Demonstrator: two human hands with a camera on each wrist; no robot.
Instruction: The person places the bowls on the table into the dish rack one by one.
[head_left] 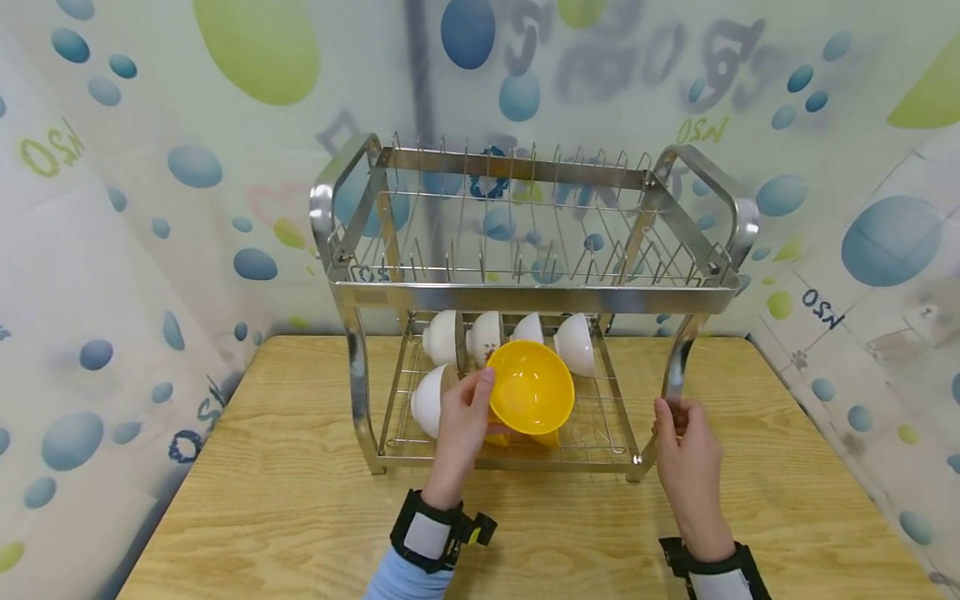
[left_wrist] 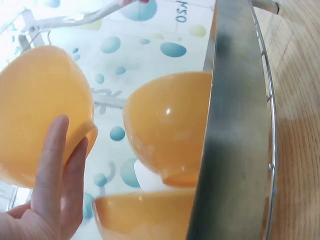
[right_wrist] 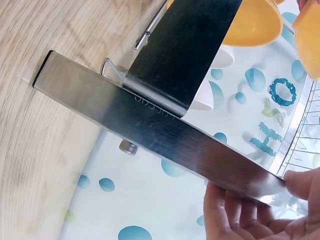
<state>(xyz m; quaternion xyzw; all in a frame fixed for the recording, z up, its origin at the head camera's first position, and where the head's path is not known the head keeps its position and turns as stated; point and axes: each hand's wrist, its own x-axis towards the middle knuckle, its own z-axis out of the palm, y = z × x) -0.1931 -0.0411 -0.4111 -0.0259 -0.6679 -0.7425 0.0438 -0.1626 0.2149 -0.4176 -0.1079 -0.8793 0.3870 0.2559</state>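
My left hand (head_left: 462, 425) holds a yellow bowl (head_left: 532, 387) by its side, thumb at the rim, in front of the lower shelf of a metal two-tier dish rack (head_left: 540, 298). The bowl's inside faces the head camera. In the left wrist view, fingers (left_wrist: 52, 155) lie along its outer wall near the foot ring. Two more yellow bowls (left_wrist: 167, 122) sit behind the shelf's front bar in that view; the held bowl mostly hides them from the head camera. My right hand (head_left: 688, 454) grips the rack's right front leg (head_left: 678, 358), thumb on one side and fingers on the other.
Several white bowls (head_left: 575, 344) stand on their sides along the back of the lower shelf, and another white bowl (head_left: 429, 402) is at its left. Wire dividers line the upper tier. The rack stands on a wooden table (head_left: 285, 492) before a patterned curtain (head_left: 247, 200).
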